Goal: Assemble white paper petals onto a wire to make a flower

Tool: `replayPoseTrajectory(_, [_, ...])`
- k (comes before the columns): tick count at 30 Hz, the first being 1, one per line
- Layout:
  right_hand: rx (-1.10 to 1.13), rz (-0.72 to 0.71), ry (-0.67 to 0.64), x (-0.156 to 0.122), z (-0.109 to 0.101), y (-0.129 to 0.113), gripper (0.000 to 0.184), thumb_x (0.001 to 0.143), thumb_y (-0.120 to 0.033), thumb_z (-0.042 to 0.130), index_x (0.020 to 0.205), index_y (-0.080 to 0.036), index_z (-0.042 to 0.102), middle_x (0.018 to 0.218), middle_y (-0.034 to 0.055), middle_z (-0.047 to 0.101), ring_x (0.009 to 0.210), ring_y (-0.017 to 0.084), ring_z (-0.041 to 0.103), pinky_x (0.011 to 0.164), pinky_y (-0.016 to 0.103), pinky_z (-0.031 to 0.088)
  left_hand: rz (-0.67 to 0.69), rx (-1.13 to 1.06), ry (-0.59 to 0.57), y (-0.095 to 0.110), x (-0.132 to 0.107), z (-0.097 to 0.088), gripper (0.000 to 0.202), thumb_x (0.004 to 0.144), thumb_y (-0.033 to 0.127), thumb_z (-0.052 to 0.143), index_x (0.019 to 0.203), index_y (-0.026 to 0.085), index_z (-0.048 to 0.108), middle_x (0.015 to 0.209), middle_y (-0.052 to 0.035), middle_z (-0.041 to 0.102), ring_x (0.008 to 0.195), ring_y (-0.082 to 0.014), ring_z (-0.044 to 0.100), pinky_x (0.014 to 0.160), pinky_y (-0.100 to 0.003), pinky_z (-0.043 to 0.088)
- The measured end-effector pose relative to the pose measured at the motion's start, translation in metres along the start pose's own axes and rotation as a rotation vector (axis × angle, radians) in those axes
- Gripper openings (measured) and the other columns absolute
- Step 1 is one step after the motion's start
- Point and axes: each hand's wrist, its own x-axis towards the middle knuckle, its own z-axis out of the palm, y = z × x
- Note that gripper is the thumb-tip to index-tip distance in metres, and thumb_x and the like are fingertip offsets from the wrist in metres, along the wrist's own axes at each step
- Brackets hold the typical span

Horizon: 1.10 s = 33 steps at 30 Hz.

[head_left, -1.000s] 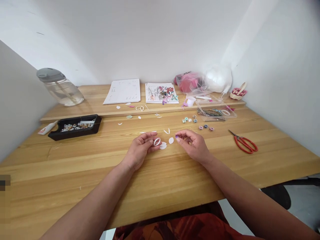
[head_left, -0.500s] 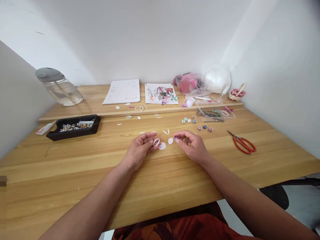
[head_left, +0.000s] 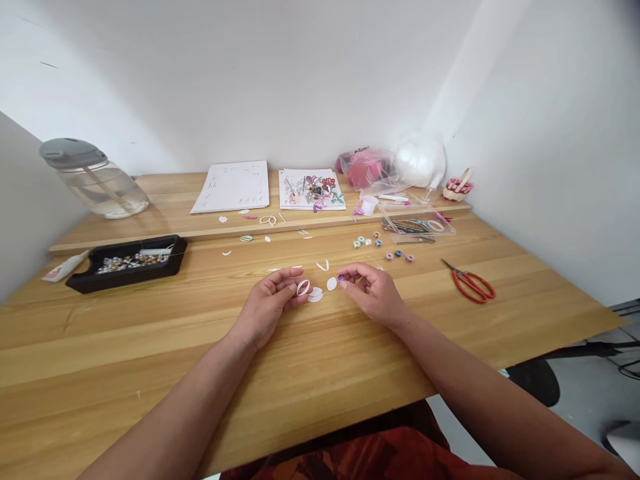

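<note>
Between its thumb and fingers my left hand [head_left: 274,297] pinches a small white oval ring [head_left: 303,287], open in the middle. Just right of that ring, white oval paper pieces [head_left: 315,294] show by my left fingertips. My right hand [head_left: 371,288] is closed on a small purple thing [head_left: 341,279], possibly a thread bobbin; its shape is mostly hidden by the fingers. A white oval piece [head_left: 331,284] lies between the two hands. Beyond them rests a thin white V-shaped strip [head_left: 323,265] on the wooden table [head_left: 280,373].
Red-handled scissors [head_left: 470,283] lie at the right. Several thread bobbins [head_left: 399,254] stand behind my right hand, near a clear plastic box [head_left: 417,223]. A black tray [head_left: 127,262] of beads is at the left, below a water bottle [head_left: 95,179]. Papers [head_left: 233,187] lie on the raised shelf.
The camera view has shifted, so everything sits slightly further left. Both hands keep their pinches, with little other movement.
</note>
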Motion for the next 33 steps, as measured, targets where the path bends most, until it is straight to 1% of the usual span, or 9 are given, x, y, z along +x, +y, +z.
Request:
replayPoseTrajectory(11, [-0.017, -0.015, -0.003, 0.0002, 0.0002, 0.0024, 0.017, 0.084, -0.028, 0.061, 0.098, -0.021, 0.069, 0.086, 0.0027, 0.069, 0.073, 0.014, 0.061, 0.061, 0.025, 0.045, -0.006, -0.01, 0.017, 0.002, -0.0008, 0.002, 0.036, 0.073, 0.016, 0.072, 0.109, 0.013, 0.064, 0.096, -0.0093, 0.071, 0.092, -0.0173, 0.068, 0.083, -0.028, 0.057])
replayPoseTrajectory(17, [-0.037, -0.001, -0.018, 0.0003, 0.0001, 0.0017, 0.017, 0.085, -0.029, 0.061, 0.098, -0.021, 0.07, 0.086, 0.003, 0.07, 0.072, 0.015, 0.061, 0.06, 0.025, 0.045, -0.006, -0.01, 0.022, 0.0028, -0.0017, 0.003, 0.036, 0.073, 0.015, 0.072, 0.109, 0.013, 0.065, 0.096, -0.01, 0.071, 0.092, -0.018, 0.068, 0.084, -0.029, 0.057])
replayPoseTrajectory(22, [-0.044, -0.003, -0.022, 0.0008, 0.0001, 0.0008, 0.017, 0.084, -0.028, 0.062, 0.097, -0.022, 0.07, 0.086, 0.0027, 0.07, 0.071, 0.014, 0.06, 0.06, 0.025, 0.045, -0.007, -0.001, 0.02, 0.0024, -0.0015, 0.0026, 0.037, 0.074, 0.016, 0.071, 0.11, 0.013, 0.064, 0.096, -0.0098, 0.071, 0.093, -0.0183, 0.069, 0.083, -0.028, 0.057])
replayPoseTrajectory(28, [-0.051, -0.007, -0.026, 0.0008, -0.0002, 0.0003, 0.016, 0.085, -0.028, 0.061, 0.097, -0.022, 0.07, 0.085, 0.0027, 0.07, 0.071, 0.014, 0.06, 0.06, 0.025, 0.045, -0.002, 0.002, 0.002, -0.0007, -0.0001, -0.0003, 0.039, 0.074, 0.018, 0.072, 0.112, 0.013, 0.063, 0.097, -0.0104, 0.071, 0.095, -0.0191, 0.069, 0.086, -0.03, 0.057])
replayPoseTrajectory(33, [-0.061, -0.013, -0.016, 0.0009, 0.0008, 0.0015, 0.016, 0.084, -0.028, 0.062, 0.096, -0.022, 0.071, 0.084, 0.0023, 0.07, 0.07, 0.014, 0.059, 0.06, 0.025, 0.045, -0.004, -0.001, 0.002, -0.0022, 0.0009, -0.0016, 0.041, 0.074, 0.019, 0.073, 0.113, 0.013, 0.063, 0.097, -0.0102, 0.071, 0.096, -0.0184, 0.068, 0.086, -0.029, 0.057])
